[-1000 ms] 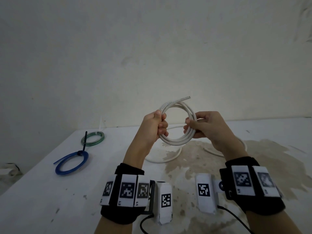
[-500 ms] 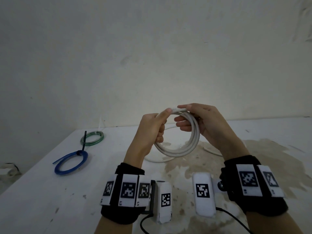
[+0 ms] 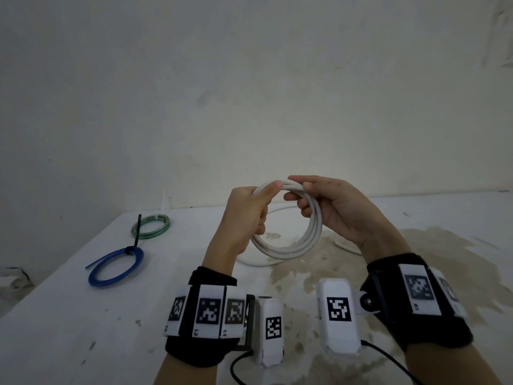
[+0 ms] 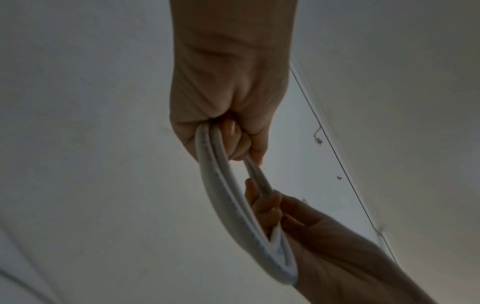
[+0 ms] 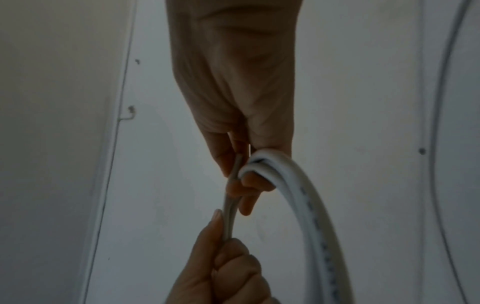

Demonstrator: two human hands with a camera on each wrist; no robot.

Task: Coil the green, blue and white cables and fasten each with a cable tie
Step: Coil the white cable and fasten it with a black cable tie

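I hold the white cable as a coil of a few turns, upright above the table. My left hand grips its left side, thumb pressed along the top strand. My right hand grips the upper right of the coil, fingers curled through the loop. Both wrist views show the strands bunched between the two hands. The uncoiled white cable trails on the table below. The green coil and the blue coil lie at the left, the blue one bound by a black tie.
The white table has a brown stained patch under and right of my hands. Its left edge drops off near the blue coil. A bare wall stands close behind the table.
The coil has been turned and lifted slightly. My right hand moved from the coil's right side up to its top, and my left thumb now lies along the top strand.
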